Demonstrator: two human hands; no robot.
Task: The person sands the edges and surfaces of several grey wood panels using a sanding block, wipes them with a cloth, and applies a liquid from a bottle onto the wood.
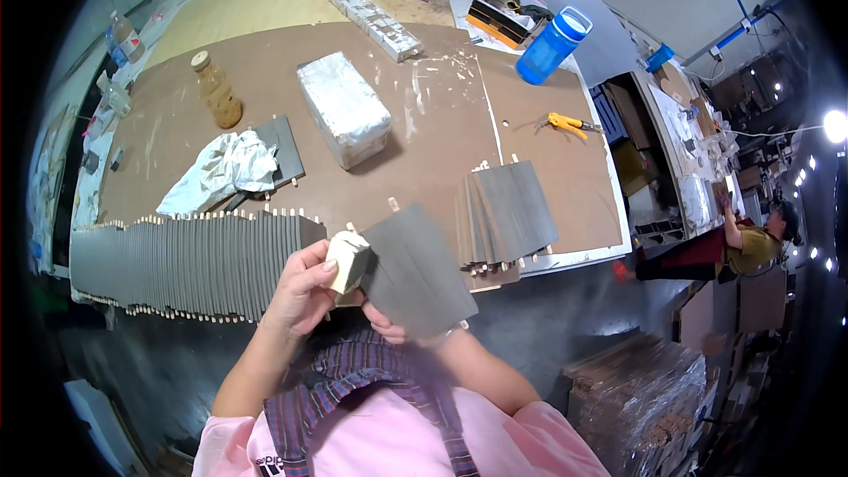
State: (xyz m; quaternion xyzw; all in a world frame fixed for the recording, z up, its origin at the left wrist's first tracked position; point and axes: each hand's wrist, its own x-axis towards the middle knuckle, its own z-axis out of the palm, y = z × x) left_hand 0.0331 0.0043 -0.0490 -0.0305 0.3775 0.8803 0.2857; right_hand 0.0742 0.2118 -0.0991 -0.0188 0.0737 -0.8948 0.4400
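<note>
My left hand point(305, 290) is closed around a pale yellow block point(350, 262), perhaps a sanding block or sponge, held against the left edge of a grey panel point(417, 269). That flat panel has small wooden dowels sticking out at its ends. From below, my right hand point(385, 325) grips the panel, its fingers partly hidden behind it. A long row of similar grey panels point(194, 265) stands on edge at the table's left front. To the right, a smaller stack of panels point(512, 212) leans together, dowels showing along its edges.
On the brown-covered table point(424, 124) stand a wrapped block point(344, 110), a jar point(216, 93), a white cloth point(230, 168) over another panel, a blue bottle point(552, 46) and a yellow-handled tool point(570, 125). A person point(751, 243) works at the far right. Wrapped boxes point(636, 402) sit low right.
</note>
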